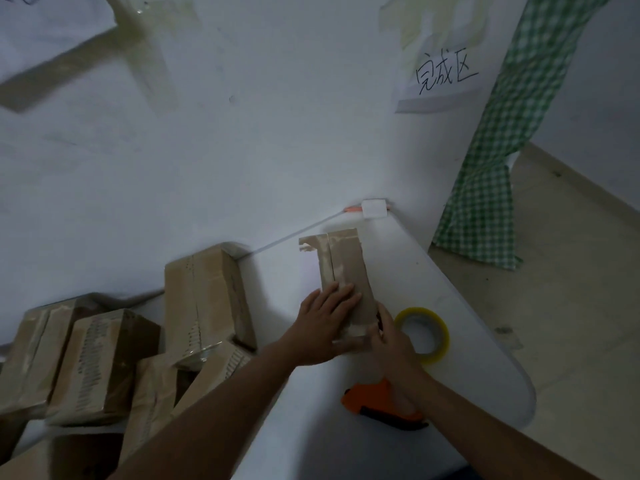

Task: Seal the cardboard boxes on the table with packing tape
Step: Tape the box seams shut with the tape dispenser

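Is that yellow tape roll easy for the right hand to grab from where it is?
Probably yes. The tape roll lies flat on the table right beside the right hand, nothing between them, though that hand is busy on the box.

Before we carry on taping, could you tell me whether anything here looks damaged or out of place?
Yes: the box under the left hand has ragged, torn old tape at its far end, and its top seam gapes open.

- A paper sign [440, 81] taped to the wall reads 完成区 in black handwriting.
- Up and left of that sign, another sheet [52, 19] shows only cut-off pen strokes, unreadable.
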Demonstrator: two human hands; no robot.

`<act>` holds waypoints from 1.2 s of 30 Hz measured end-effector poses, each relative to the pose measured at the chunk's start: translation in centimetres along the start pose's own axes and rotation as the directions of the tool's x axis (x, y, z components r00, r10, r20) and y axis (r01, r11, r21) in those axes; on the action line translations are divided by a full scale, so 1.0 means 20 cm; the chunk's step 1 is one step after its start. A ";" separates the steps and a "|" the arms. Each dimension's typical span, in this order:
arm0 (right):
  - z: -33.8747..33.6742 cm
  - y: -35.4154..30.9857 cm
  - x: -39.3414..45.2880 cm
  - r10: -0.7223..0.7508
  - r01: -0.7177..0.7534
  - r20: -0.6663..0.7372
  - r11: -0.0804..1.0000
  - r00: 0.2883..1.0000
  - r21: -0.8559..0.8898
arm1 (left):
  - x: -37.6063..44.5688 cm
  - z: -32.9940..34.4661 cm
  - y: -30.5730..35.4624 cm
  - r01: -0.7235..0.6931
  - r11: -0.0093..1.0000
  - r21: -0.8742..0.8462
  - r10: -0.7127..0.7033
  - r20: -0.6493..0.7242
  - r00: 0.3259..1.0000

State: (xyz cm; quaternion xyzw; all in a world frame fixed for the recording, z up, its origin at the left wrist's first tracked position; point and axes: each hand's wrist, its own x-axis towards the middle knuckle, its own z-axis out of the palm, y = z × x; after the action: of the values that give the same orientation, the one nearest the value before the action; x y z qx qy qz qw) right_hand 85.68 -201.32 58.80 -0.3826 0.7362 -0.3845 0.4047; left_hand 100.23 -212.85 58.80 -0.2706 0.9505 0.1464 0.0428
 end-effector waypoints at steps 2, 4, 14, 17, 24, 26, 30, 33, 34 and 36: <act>-0.02 -0.02 -0.01 -0.045 0.046 0.014 0.999 0.999 -0.016 | -0.01 -0.09 -0.02 0.038 0.988 -0.148 -0.055 -0.116 0.992; -0.04 -0.02 -0.02 -0.149 0.146 -0.013 0.980 0.989 -0.137 | -0.08 -0.15 -0.04 0.173 0.898 -0.404 -0.315 -0.318 0.894; 0.06 -0.09 0.11 -0.353 0.563 0.451 0.345 0.819 -0.751 | -0.32 -0.02 0.19 0.055 -0.615 -0.786 -0.707 0.581 0.404; 0.08 -0.07 0.10 -0.367 0.526 0.417 0.278 0.832 -0.804 | -0.36 0.03 0.21 -0.009 -0.697 -0.717 -0.644 0.620 0.449; 0.08 -0.06 0.10 -0.352 0.507 0.408 0.261 0.842 -0.822 | -0.39 0.10 0.24 -0.168 -0.652 -0.739 -0.718 0.531 0.450; 0.08 -0.06 0.09 -0.336 0.500 0.411 0.247 0.847 -0.830 | -0.39 0.12 0.25 -0.162 -0.621 -0.767 -0.746 0.514 0.424; 0.08 -0.06 0.10 -0.323 0.494 0.410 0.245 0.853 -0.834 | -0.35 0.14 0.26 -0.108 -0.480 -0.871 -0.837 0.418 0.352; 0.10 -0.04 0.09 -0.317 0.478 0.392 0.268 0.864 -0.837 | -0.30 0.15 0.25 -0.062 -0.384 -0.921 -0.874 0.341 0.345; 0.10 -0.04 0.09 -0.305 0.469 0.387 0.270 0.870 -0.841 | -0.29 0.15 0.24 -0.049 -0.368 -0.929 -0.876 0.328 0.354; 0.11 -0.04 0.09 -0.292 0.466 0.390 0.268 0.873 -0.843 | -0.26 0.16 0.23 -0.032 -0.340 -0.940 -0.879 0.306 0.367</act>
State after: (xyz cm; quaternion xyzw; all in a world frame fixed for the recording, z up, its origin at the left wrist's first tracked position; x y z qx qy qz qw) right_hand 87.10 -203.71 58.16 -0.7342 0.6738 0.0379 0.0738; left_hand 102.23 -205.47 57.85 -0.6352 0.2361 0.6068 -0.4155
